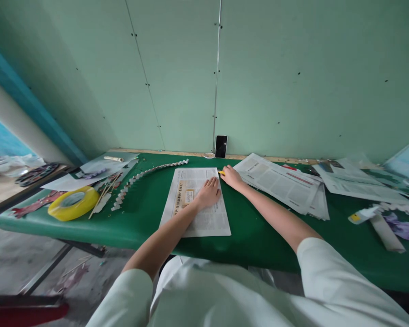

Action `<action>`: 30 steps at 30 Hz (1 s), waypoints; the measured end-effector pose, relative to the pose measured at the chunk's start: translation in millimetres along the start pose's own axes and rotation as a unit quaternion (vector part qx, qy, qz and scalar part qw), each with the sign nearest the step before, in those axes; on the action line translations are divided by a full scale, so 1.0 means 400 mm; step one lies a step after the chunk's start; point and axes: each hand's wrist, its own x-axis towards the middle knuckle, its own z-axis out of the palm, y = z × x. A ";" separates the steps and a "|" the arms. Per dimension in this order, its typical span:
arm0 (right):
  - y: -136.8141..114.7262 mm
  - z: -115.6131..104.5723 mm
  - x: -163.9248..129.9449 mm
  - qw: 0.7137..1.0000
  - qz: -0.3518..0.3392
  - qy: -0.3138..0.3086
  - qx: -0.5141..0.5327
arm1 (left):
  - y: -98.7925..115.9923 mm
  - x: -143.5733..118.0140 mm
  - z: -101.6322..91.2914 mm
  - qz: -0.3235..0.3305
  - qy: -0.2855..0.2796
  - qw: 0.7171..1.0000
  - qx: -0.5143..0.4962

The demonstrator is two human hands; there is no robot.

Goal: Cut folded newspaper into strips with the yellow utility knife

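Observation:
A folded sheet of newspaper (204, 222) lies flat on the green table in front of me. My left hand (209, 193) rests palm down on its right half, fingers stretched out, pressing on the paper. At the paper's upper right edge, my right hand (232, 177) is closed around a small yellow tool (221, 172) that looks like a utility knife. Its tip points left against the paper's edge, and most of it is hidden by the fingers. Right of that hand lies a stack of newspaper sheets (279, 181).
A phone (221, 146) leans upright against the green wall. On the left are a yellow tape roll (88, 202), thin sticks (105, 195) and a folded paper chain (132, 181). A glue bottle (363, 214), a cardboard tube (386, 231) and purple crumpled paper (400, 226) lie right.

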 end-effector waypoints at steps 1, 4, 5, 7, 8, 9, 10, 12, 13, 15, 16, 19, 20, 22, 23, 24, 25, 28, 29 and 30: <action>0.000 -0.001 0.001 1.000 0.000 -0.001 -0.001 | 0.001 0.000 -0.001 0.000 -0.002 1.000 -0.001; 0.002 0.001 0.000 1.000 0.000 -0.002 -0.007 | 0.002 -0.001 -0.005 -0.004 -0.009 1.000 -0.003; 0.003 0.002 -0.001 1.000 -0.001 -0.002 -0.008 | 0.002 0.000 -0.006 -0.005 -0.010 1.000 -0.003; 0.004 0.004 0.001 1.000 -0.002 -0.001 -0.006 | 0.002 0.000 -0.006 -0.004 -0.009 1.000 -0.006; 0.004 0.005 0.005 1.000 -0.001 -0.002 -0.006 | 0.001 0.000 -0.006 -0.003 -0.008 1.000 -0.007; 0.003 0.005 0.010 1.000 0.003 -0.003 -0.005 | 0.001 -0.001 -0.006 -0.002 -0.007 1.000 -0.008; 0.002 0.005 0.016 1.000 0.007 -0.003 -0.005 | 0.001 -0.002 -0.006 -0.001 -0.005 1.000 -0.008; 0.002 0.003 0.027 1.000 0.016 -0.004 -0.007 | 0.002 -0.003 -0.008 -0.002 -0.005 1.000 -0.006; 0.002 0.002 0.030 1.000 0.017 -0.004 -0.007 | 0.003 -0.004 -0.009 -0.001 -0.006 1.000 -0.006; 0.006 0.000 0.030 1.000 0.013 -0.004 -0.007 | 0.004 -0.005 -0.011 0.000 -0.007 1.000 -0.005; 0.009 -0.002 0.025 1.000 0.010 -0.003 -0.007 | 0.006 -0.005 -0.013 0.000 -0.006 1.000 -0.004; 0.020 -0.010 -0.003 1.000 -0.001 0.000 -0.010 | 0.008 -0.005 -0.017 -0.001 -0.002 1.000 -0.002; 0.023 -0.014 -0.015 1.000 -0.006 0.004 -0.010 | 0.009 -0.004 -0.019 -0.001 -0.001 1.000 -0.003; 0.031 -0.024 -0.040 1.000 -0.014 0.018 0.009 | 0.010 -0.003 -0.022 -0.001 0.001 1.000 -0.010; 0.036 -0.030 -0.051 0.999 -0.009 0.026 0.033 | 0.010 -0.003 -0.024 -0.002 0.002 1.000 -0.015; 0.040 -0.035 -0.062 0.997 0.005 0.029 0.073 | 0.010 -0.003 -0.026 -0.004 0.003 1.000 -0.020; 0.045 -0.040 -0.073 0.992 0.026 0.023 0.121 | 0.011 -0.003 -0.027 -0.006 0.006 1.000 -0.025; 0.055 -0.045 -0.106 0.962 0.088 -0.041 0.253 | 0.016 -0.007 -0.035 -0.011 0.028 0.999 -0.037; 0.056 -0.043 -0.118 0.947 0.104 -0.064 0.297 | 0.019 -0.008 -0.039 -0.010 0.041 0.998 -0.041; 0.055 -0.038 -0.129 0.929 0.117 -0.080 0.341 | 0.022 -0.010 -0.043 -0.009 0.054 0.997 -0.046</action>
